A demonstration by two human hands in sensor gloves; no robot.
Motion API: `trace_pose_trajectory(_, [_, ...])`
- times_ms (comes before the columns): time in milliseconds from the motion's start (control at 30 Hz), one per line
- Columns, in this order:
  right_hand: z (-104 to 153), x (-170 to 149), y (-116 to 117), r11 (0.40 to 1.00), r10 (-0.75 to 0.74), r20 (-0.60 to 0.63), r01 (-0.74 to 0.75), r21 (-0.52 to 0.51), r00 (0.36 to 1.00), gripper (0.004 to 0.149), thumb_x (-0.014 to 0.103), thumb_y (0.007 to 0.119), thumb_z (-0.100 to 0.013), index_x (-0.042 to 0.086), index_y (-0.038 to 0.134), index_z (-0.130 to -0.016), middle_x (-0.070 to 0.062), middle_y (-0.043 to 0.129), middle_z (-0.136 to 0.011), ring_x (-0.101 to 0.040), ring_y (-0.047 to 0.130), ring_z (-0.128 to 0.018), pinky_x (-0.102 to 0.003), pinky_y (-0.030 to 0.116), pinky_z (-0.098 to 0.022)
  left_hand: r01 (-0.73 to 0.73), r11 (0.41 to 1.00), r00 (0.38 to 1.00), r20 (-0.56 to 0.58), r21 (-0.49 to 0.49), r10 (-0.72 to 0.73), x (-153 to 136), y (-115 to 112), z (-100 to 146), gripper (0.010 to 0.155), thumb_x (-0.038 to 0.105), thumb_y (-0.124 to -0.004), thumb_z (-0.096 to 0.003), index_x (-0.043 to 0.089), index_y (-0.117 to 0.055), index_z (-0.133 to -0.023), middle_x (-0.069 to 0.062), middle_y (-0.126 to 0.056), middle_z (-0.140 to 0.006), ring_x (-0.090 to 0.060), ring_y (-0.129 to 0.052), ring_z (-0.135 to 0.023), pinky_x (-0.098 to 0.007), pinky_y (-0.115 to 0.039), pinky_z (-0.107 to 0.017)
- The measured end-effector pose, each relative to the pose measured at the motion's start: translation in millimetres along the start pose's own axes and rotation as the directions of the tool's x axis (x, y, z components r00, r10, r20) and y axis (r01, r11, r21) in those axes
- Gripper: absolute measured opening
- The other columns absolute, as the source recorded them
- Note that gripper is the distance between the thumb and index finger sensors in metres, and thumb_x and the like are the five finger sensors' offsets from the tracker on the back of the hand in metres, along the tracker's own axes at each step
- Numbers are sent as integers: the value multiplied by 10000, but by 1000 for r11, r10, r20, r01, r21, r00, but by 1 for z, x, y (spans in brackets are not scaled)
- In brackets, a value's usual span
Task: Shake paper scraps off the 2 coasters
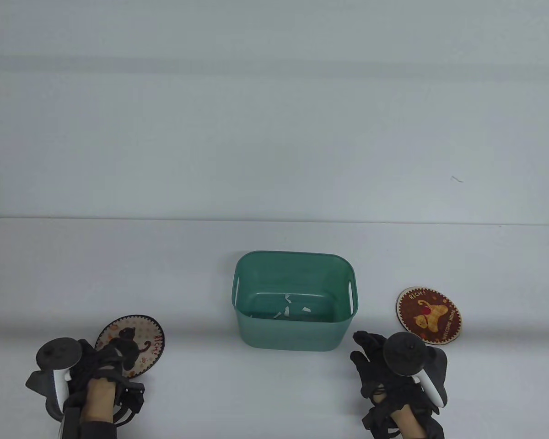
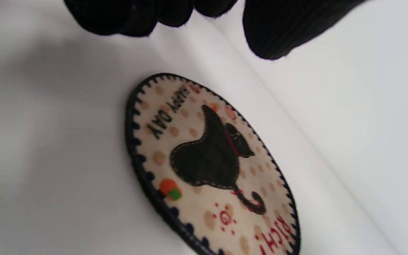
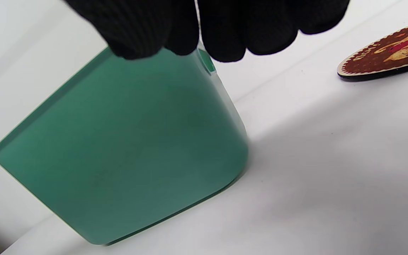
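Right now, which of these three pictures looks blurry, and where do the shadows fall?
Table view: sharp, soft even light. Left wrist view: fingers out of focus, cat coaster slightly smeared. Right wrist view: green bin fairly crisp, casting a broad soft shadow on the table.

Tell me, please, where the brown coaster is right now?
In the table view the brown coaster lies flat on the table's right side, right of the green bin and just beyond the right hand.

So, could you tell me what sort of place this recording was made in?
Probably a staged data-collection bench, not a home: a bare white table against a plain pale wall, two hands in black sensor gloves with trackers, left and right, and only a green plastic bin and two round cat-print coasters.
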State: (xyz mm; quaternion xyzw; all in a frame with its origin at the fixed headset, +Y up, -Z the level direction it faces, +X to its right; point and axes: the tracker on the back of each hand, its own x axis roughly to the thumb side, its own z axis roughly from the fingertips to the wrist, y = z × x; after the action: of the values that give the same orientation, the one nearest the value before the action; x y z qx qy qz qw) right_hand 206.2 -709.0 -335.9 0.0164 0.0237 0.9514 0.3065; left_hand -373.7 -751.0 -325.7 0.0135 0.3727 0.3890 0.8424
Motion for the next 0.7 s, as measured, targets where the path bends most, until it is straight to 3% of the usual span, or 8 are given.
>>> trace_pose_trajectory(167, [-1, 0, 1, 1000, 3, -6, -3, 4, 1000, 516, 366, 728, -450, 240, 546, -917, -91, 578, -959, -323, 615, -850, -495, 540, -627, -75, 996, 985, 155, -43, 81, 28, -9, 15, 687, 378, -774, -476, 144, -396, -1000, -175, -433, -1005, -458, -534, -901, -495, -604, -635])
trace_pose_trajectory(367, [0, -4, -2, 1000, -29, -20, 29, -13, 999, 527, 368, 726, -450, 239, 530, -922, -93, 567, -963, -325, 605, -855, -501, 530, -636, -36, 992, 910, 407, -123, 83, 70, -41, 50, 682, 411, -753, -484, 150, -398, -1005, -170, -438, -1012, -458, -531, -914, -497, -598, -658])
trace_pose_trajectory(533, [1, -7, -1, 998, -66, -31, 66, -20, 997, 539, 369, 724, -452, 240, 508, -929, -94, 545, -971, -327, 588, -865, -503, 522, -641, 82, 983, 818, 574, -167, 29, 90, -69, 78, 671, 426, -745, -482, 152, -423, -1004, -171, -470, -1009, -459, -561, -908, -517, -618, -637])
trace_pose_trajectory(700, [-1, -8, 4, 998, -65, -38, 66, 12, 997, 556, 377, 718, -452, 243, 479, -936, -95, 515, -982, -330, 564, -879, -506, 507, -651, 209, 954, 740, 672, -215, -11, 98, -94, 96, 642, 425, -745, -479, 144, -483, -994, -180, -526, -992, -465, -608, -884, -514, -642, -628])
